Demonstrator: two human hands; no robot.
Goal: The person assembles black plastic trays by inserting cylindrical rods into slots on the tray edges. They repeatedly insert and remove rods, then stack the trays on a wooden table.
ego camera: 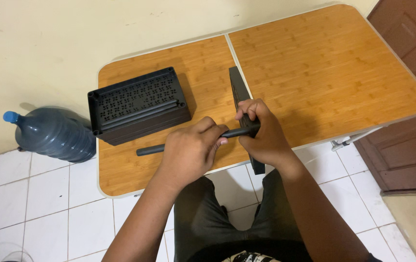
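Gripping a black rod with the left hand – fingers are wrapping fully around it, its free end is lying near the table's front edge. Right hand is closing around a flat black panel standing on edge, right where the rod's other end is meeting it, just right of the tabletop's centre seam; the panel's near end is overhanging the front edge. A perforated black tray is sitting upside down toward the back-left corner. A blue water jug is lying on the tiled floor.
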